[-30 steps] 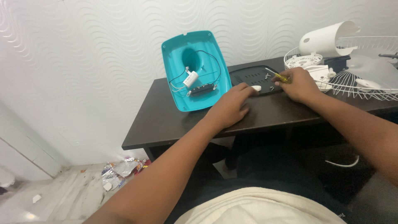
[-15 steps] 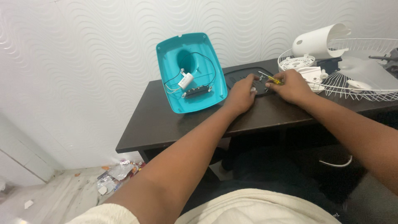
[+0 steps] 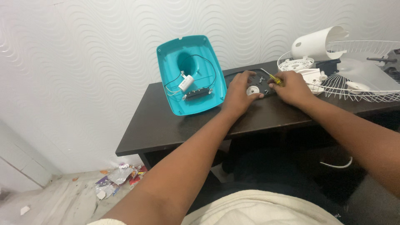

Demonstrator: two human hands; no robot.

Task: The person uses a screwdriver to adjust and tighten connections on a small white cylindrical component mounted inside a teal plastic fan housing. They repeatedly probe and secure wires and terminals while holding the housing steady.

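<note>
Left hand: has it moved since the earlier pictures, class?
Yes. Against the teal fan base, the left hand has slid forward toward the wall, further onto the black plate.

Desk crowded right and back, open at front-left.
Bare dark desk [image 3: 166,129] front-left gives free passage; teal fan base [image 3: 191,75] leans on wall at back; wire fan grille [image 3: 358,83] and white motor housing [image 3: 318,41] block the right.
</note>
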